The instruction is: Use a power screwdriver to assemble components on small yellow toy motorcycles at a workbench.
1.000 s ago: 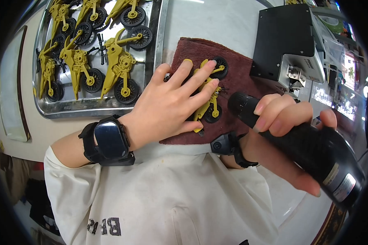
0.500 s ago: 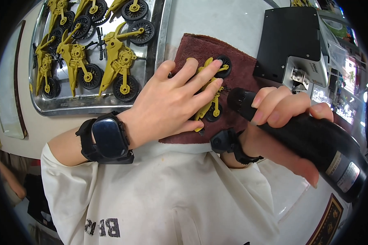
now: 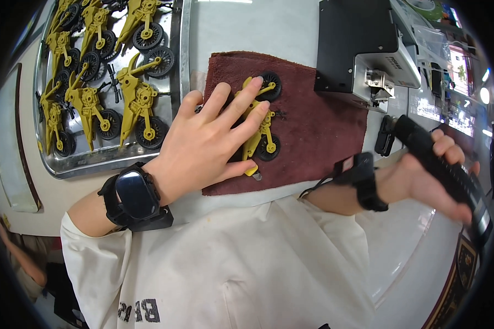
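A yellow toy motorcycle (image 3: 266,127) with black wheels lies on its side on a maroon cloth (image 3: 318,148). My left hand (image 3: 211,134) holds it down, fingers spread across the yellow body, partly covering it. Out to the right, my right hand (image 3: 425,178) is wrapped around a black electric screwdriver (image 3: 414,134). The tool is apart from the motorcycle, its front end pointing up and left near the black-and-silver machine (image 3: 351,49). Motion blurs the right hand and the tool's rear.
A metal tray (image 3: 112,167) at the left bears several similar yellow motorcycles (image 3: 139,101). A small black object (image 3: 385,141) lies between cloth and screwdriver. Another person's arm (image 3: 27,263) shows at lower left. A dark patterned panel (image 3: 455,279) is at lower right.
My right hand has drawn the screwdriver away from the motorcycle, out to the right. My left hand stays on the motorcycle. The view has shifted, so the table things sit farther left.
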Tool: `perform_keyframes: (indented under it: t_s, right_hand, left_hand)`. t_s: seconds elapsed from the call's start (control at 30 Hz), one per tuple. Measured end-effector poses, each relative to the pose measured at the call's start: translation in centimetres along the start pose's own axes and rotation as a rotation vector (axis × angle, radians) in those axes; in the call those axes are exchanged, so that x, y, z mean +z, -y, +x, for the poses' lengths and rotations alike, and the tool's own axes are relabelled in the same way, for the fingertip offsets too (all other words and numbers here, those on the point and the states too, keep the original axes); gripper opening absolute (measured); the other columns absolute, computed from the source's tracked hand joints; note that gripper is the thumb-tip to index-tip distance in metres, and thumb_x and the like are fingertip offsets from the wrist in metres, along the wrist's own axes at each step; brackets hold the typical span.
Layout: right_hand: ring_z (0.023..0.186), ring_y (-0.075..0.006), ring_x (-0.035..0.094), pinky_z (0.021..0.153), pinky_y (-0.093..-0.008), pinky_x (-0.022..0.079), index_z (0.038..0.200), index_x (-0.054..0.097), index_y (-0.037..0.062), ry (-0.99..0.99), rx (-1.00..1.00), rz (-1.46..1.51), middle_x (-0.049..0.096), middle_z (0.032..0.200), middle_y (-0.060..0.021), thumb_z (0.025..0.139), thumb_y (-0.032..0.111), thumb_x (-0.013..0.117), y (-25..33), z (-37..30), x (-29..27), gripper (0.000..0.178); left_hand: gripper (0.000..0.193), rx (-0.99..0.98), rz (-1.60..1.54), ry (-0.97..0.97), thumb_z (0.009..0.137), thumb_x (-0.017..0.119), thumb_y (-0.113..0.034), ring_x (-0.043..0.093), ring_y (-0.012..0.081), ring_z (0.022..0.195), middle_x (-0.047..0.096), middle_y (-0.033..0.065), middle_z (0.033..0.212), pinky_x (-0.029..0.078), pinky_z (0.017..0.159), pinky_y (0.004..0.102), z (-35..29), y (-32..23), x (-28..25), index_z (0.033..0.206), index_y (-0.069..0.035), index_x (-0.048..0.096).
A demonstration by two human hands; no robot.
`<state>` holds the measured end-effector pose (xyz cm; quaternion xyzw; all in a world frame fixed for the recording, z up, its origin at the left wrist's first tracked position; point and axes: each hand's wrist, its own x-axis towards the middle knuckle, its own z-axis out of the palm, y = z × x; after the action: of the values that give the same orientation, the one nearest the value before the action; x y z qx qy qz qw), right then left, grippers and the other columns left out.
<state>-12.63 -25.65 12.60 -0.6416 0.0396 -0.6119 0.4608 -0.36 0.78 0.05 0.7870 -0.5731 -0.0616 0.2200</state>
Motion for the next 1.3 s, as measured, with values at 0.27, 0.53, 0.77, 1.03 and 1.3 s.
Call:
perform_keyframes:
  t_s: [0.27,0.53,0.77,1.03,1.3]
  right_hand:
    - [0.045,-0.0211,0.044,0.05,-0.0363,0.041,0.097,0.054,0.01,-0.015,0.278,-0.073,0.049,0.057,-0.0097,0.059,0.095,0.024,-2.2,0.2,0.0,0.097]
    - [0.051,-0.0195,0.045,0.053,-0.0384,0.039,0.127,0.04,0.0031,0.475,0.225,0.513,0.048,0.071,-0.0078,0.078,0.079,0.03,2.4,-7.6,7.9,0.091]
    - [0.054,-0.0232,0.048,0.056,-0.0403,0.04,0.131,0.035,0.007,0.543,0.316,0.541,0.051,0.075,-0.0117,0.072,0.083,0.034,1.3,-8.6,10.6,0.096]
    - [0.049,-0.0239,0.049,0.05,-0.0389,0.043,0.127,0.035,0.009,0.516,0.38,0.43,0.054,0.072,-0.0141,0.061,0.092,0.025,-2.2,-10.6,11.4,0.107]
    - [0.048,-0.0233,0.049,0.049,-0.0371,0.044,0.123,0.036,0.0075,0.539,0.364,0.609,0.055,0.072,-0.0135,0.055,0.093,0.028,-3.2,-10.5,12.1,0.11]
  left_hand:
    - [0.083,-0.005,0.009,-0.013,0.058,0.075,-0.047,0.042,0.0299,0.11,0.032,0.0091,0.145,0.034,0.086,0.041,-0.3,-0.1,-0.2,0.129,-0.014,0.048]
    - [0.079,0.008,-0.018,-0.043,0.059,0.076,-0.043,0.042,0.0312,0.111,0.032,0.0103,0.145,0.036,0.087,0.0417,-0.4,-0.1,0.1,0.127,-0.013,0.049]
    - [0.066,0.034,-0.08,-0.083,0.06,0.076,-0.041,0.041,0.0326,0.114,0.03,0.0129,0.145,0.035,0.088,0.0422,-0.6,0.2,0.5,0.114,-0.012,0.053]
    - [0.054,0.001,-0.096,-0.095,0.062,0.075,-0.04,0.039,0.0329,0.117,0.031,0.0137,0.144,0.034,0.089,0.0447,-1.1,0.4,0.4,0.104,-0.012,0.055]
    - [0.044,0.025,-0.107,-0.094,0.067,0.071,-0.041,0.04,0.0325,0.117,0.038,0.0152,0.138,0.034,0.09,0.0444,-0.5,0.4,0.6,0.1,-0.015,0.058]
